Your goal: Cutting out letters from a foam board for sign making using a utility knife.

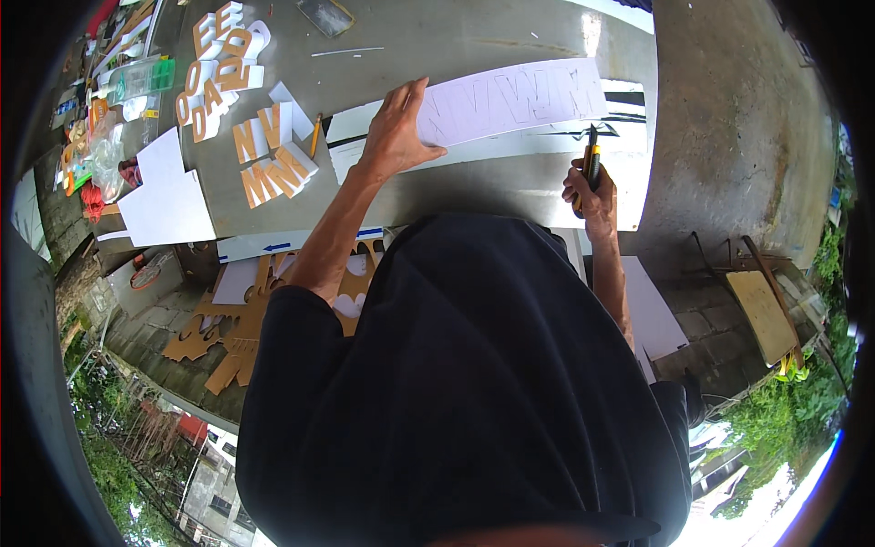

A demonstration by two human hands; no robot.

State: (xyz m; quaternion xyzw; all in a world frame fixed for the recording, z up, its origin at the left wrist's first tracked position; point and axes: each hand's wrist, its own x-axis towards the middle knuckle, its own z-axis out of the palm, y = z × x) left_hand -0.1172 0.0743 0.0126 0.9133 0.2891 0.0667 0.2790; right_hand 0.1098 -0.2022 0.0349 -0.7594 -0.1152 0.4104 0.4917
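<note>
My left hand grips the left end of a long white strip, its thumb along the lower edge and its fingers at the upper edge. Outlines of block letters are drawn in thin lines across the strip. My right hand is wrapped round a black and yellow utility knife, its tip pointing away from me near the strip's right end. The blade appears just apart from the strip. Beneath the strip lies a white board with black markings.
Cut-out block letters with brown faces and white sides stand at the left, more nearer. A pencil lies beside them. Further left are a white sheet and a clear green-edged container. Cut cardboard lies below the table edge.
</note>
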